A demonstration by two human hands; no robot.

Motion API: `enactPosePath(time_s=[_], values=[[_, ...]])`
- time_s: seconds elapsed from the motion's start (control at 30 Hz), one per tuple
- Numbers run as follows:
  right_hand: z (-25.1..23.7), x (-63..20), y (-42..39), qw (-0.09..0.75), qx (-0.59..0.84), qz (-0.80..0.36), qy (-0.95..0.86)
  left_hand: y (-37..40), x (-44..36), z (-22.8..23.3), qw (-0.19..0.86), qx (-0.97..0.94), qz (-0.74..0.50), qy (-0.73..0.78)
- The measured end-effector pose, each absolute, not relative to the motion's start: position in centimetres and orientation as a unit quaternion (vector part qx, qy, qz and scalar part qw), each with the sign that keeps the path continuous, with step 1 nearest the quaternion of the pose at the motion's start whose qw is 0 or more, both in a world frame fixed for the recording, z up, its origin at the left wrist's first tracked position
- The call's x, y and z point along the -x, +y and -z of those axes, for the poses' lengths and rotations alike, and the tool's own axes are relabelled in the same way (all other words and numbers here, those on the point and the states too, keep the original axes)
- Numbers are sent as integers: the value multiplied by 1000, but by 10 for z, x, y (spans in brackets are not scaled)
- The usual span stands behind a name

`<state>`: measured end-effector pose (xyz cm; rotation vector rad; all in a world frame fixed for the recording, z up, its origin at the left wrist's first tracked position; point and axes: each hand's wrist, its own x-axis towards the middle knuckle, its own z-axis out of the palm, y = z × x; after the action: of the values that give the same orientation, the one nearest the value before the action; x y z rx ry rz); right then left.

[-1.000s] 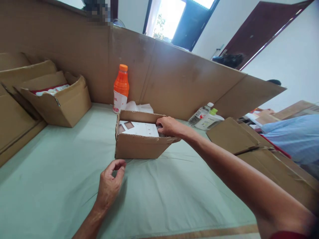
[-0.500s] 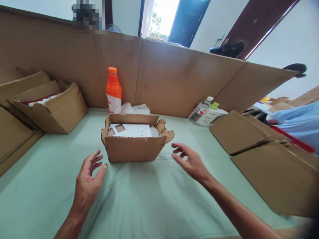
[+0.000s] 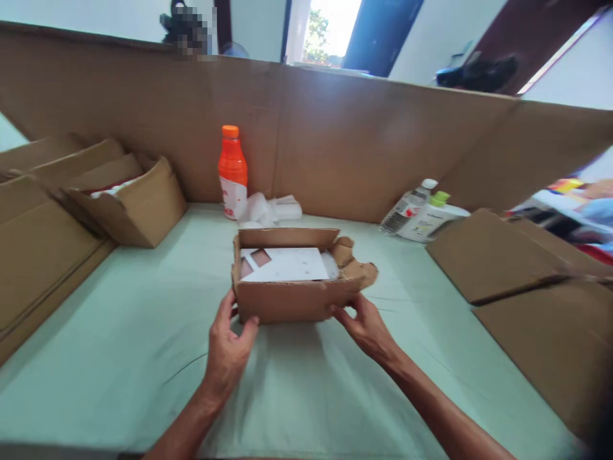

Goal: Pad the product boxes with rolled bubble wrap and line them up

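An open cardboard box [image 3: 282, 302] sits on the pale green cloth [image 3: 158, 306] in front of me. Inside it lies a white box [image 3: 292, 263] with two brownish squares at its left end, and some clear plastic [image 3: 329, 265] shows beside it. My left hand [image 3: 230, 338] grips the lower left corner, thumb on the front face and fingers round the side. At the lower right corner my right hand [image 3: 366, 326] holds the cardboard, thumb on the front; its other fingers are partly hidden behind the torn right flap.
Behind the box stand an orange bottle [image 3: 233, 172] and crumpled white plastic [image 3: 272, 209]. A clear bottle [image 3: 407, 207] and a white bottle with a green cap [image 3: 428, 220] lean farther right. Cardboard boxes flank both sides [image 3: 138, 211]. A tall cardboard wall [image 3: 345, 140] closes the back.
Both hands have closed in from open beside the box and now grip its lower corners. The whole view has shifted, so the surroundings appear farther right.
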<state>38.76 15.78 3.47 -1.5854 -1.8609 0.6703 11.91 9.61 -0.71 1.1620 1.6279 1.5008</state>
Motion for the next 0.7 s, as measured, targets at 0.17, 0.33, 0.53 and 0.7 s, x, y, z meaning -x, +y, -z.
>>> enactPosePath(time_s=[0.17, 0.33, 0.53, 0.7], values=[[-31, -360, 170, 286, 552, -258, -739, 62, -98, 4, 314, -382, -593, 635], [-28, -243, 209, 264, 399, -345, -808, 31, -29, 5, 243, -284, -637, 674], [-23, -84, 247, 218, 255, -423, -842, 15, 44, 5, 96, -192, -674, 707], [-9, -8, 269, 220, 212, -441, -844, 23, 70, 9, 72, -191, -675, 709]])
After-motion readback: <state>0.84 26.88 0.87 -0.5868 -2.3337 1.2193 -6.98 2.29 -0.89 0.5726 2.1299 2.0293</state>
